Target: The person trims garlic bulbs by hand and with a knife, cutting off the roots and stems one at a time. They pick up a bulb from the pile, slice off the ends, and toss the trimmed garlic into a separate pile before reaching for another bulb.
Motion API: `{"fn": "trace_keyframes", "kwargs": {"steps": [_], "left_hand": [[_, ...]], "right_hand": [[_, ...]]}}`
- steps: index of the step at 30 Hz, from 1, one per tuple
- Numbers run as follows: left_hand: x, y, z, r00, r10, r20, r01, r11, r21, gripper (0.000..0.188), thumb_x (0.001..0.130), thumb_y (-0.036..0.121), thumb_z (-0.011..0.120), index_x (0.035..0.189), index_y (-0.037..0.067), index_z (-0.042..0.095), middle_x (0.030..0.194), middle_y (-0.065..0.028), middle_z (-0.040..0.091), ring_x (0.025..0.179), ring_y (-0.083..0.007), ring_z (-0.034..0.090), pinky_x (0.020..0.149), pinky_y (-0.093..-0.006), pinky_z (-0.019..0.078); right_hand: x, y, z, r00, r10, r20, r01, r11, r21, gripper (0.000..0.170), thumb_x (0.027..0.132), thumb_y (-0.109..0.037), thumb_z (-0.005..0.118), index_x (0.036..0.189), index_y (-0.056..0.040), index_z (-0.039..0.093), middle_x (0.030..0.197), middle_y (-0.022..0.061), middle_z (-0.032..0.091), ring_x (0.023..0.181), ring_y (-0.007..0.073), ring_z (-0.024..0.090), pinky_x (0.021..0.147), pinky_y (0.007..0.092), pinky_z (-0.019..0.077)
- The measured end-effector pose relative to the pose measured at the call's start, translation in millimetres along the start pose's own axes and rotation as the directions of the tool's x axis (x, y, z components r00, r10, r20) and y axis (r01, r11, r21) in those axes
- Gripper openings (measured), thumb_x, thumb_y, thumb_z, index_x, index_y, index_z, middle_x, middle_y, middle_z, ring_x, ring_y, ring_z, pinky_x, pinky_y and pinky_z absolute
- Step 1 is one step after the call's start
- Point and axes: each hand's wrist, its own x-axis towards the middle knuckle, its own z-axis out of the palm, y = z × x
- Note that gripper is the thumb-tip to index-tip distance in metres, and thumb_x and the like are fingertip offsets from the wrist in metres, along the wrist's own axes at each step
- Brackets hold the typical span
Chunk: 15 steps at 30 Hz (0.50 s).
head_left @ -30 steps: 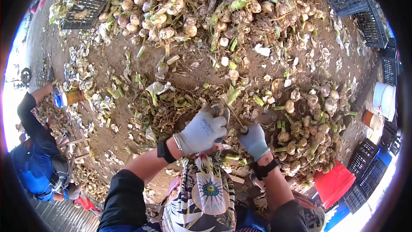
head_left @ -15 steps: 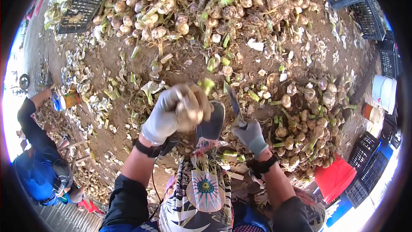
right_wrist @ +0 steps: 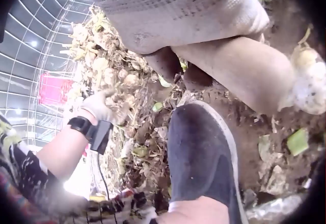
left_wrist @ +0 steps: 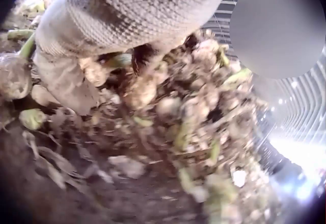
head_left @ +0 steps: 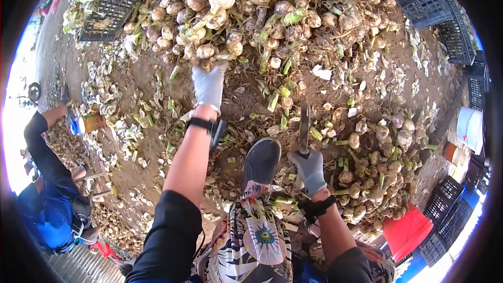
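Observation:
My gloved left hand (head_left: pixel 208 88) reaches to the near edge of a large heap of garlic bulbs (head_left: pixel 220 0). In the left wrist view, its fingers (left_wrist: pixel 63 79) spread apart and bend down among the bulbs, beside a stem (left_wrist: pixel 119 60). My gloved right hand (head_left: pixel 309 169) grips a knife (head_left: pixel 304 126), its blade pointing away from me over the littered ground. The blade is hidden in the right wrist view, where the right glove (right_wrist: pixel 204 35) fills the top. A dark shoe (head_left: pixel 262 162) stands between the hands.
A smaller pile of trimmed garlic (head_left: pixel 374 167) lies right of the knife hand. Beyond it stand a red bucket (head_left: pixel 407 230), a white bucket (head_left: pixel 470 130) and black crates (head_left: pixel 443 194). Cut stems and husks litter the soil. Another person (head_left: pixel 52 204) sits at the left.
My left hand has moved from above the shoe, where it held garlic by the knife, forward to the heap; that garlic is gone from it. The right hand keeps the knife, blade now more upright.

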Motion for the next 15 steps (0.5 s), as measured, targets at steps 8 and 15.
{"fn": "trace_keyframes", "kwargs": {"steps": [8, 15], "left_hand": [[-57.1, -12.9, -42.2, 0.731, 0.496, 0.468, -0.676, 0.617, 0.403, 0.006, 0.089, 0.005, 0.062, 0.090, 0.003, 0.056, 0.080, -0.0091, 0.067, 0.064, -0.0214, 0.064, 0.058, -0.0378, 0.0529], [-157.2, -1.8, -56.9, 0.569, 0.048, 0.821, -0.098, 0.995, 0.010, 0.045, 0.084, 0.003, 0.069, 0.126, 0.001, 0.054, 0.108, -0.0074, 0.065, 0.100, -0.0149, 0.062, 0.087, -0.0296, 0.0516]], "right_hand": [[9.8, -88.8, 12.9, 0.995, -0.072, 0.062, 0.052, 0.958, 0.283, 0.023, 0.086, -0.011, 0.074, 0.106, 0.0001, 0.072, 0.081, 0.0021, 0.069, 0.064, 0.0088, 0.060, 0.059, 0.0255, 0.0467], [-2.7, -121.3, 37.3, 0.964, -0.199, 0.176, 0.143, 0.947, 0.286, 0.033, 0.087, -0.010, 0.074, 0.116, 0.0050, 0.067, 0.094, 0.0086, 0.072, 0.076, 0.0140, 0.068, 0.067, 0.0253, 0.0530]]}}
